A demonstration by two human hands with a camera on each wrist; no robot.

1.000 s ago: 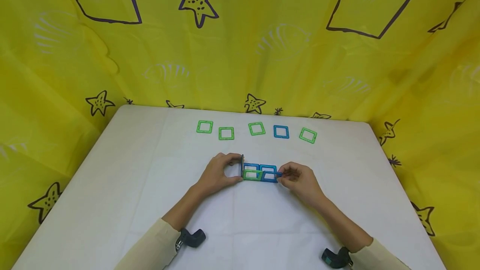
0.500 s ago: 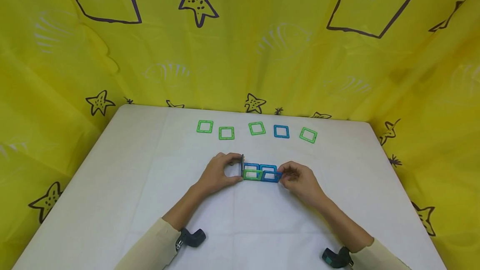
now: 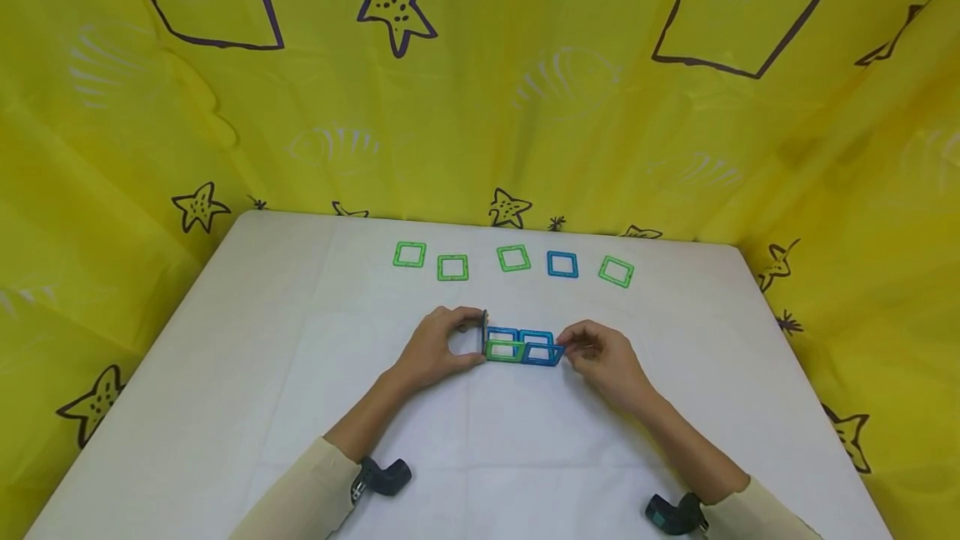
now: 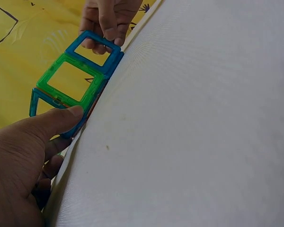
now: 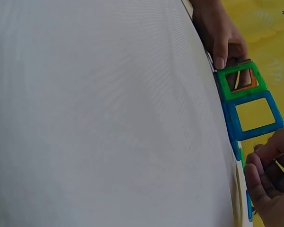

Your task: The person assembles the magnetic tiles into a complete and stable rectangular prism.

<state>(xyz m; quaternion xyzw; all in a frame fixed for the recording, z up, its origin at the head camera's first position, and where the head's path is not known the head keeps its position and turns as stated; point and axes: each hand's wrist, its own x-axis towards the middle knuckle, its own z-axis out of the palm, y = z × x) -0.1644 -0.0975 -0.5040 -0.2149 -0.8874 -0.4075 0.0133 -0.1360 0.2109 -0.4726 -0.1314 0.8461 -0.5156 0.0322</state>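
Observation:
Just left of my right hand, blue and green square magnetic tiles stand joined in a low, narrow box on the white table. Its front has a green tile [image 3: 505, 351] on the left and a blue tile [image 3: 542, 354] on the right, the blue one leaning outward. Two blue tiles [image 3: 536, 337] form the back. My left hand [image 3: 435, 348] grips the upright end tile [image 3: 484, 332], thumb low at the front and fingers at the back. My right hand [image 3: 606, 361] has its curled fingertips right at the front blue tile's corner; whether they pinch it I cannot tell.
Behind the box lie several loose square tiles in a loose row: a green tile [image 3: 409, 254] at the left, a blue tile [image 3: 562, 264], and a green tile [image 3: 616, 271] at the right among them. A yellow patterned curtain [image 3: 465, 107] hangs around the table's far edge.
My right hand's thumb has drawn back slightly, up and to the right, from the front blue tile's lower corner. The left hand has kept its hold.

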